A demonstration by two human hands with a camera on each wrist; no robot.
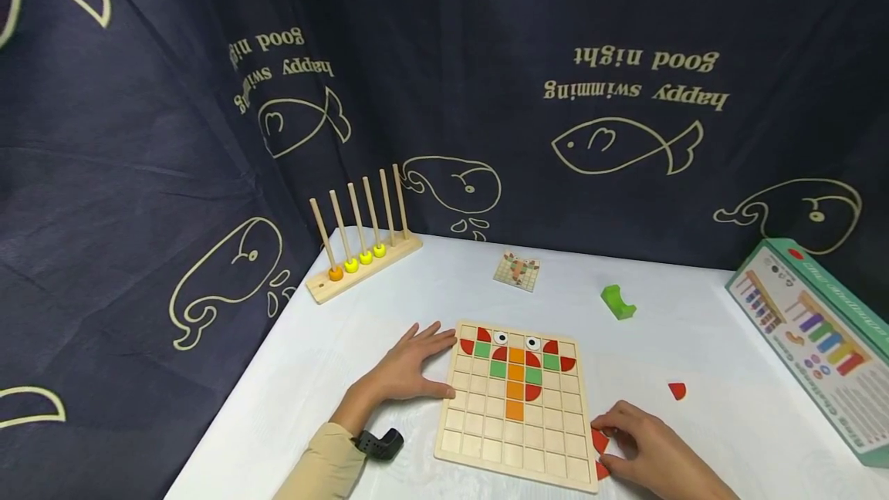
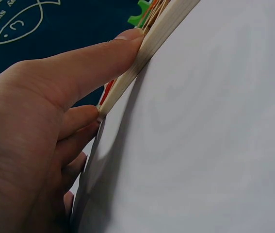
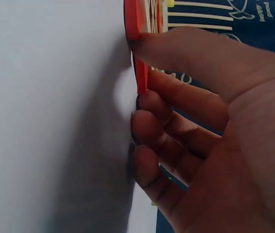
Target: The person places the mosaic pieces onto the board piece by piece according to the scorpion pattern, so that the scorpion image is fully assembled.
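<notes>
A square wooden grid board (image 1: 472,442) lies on the table, with red quarter-circle, green square and orange square tiles and two eye tiles (image 1: 532,342) in its upper cells. My left hand (image 1: 406,367) rests at the board's left edge, fingers spread, thumb against the rim (image 2: 149,51). Beside the lower right edge, my right hand (image 1: 646,442) has thumb and curled index finger about a red quarter-circle tile (image 1: 599,440). A second red tile (image 1: 602,471) lies by the thumb. In the right wrist view, the thumb touches red tile (image 3: 133,19) edges; the other fingers curl near the tabletop.
A loose red quarter-circle tile (image 1: 677,391) lies right of the board. Farther back are a green notched block (image 1: 617,303) and a small pattern card (image 1: 517,271). A peg rack (image 1: 389,257) with beads stands back left; a box (image 1: 812,353) lies at the right.
</notes>
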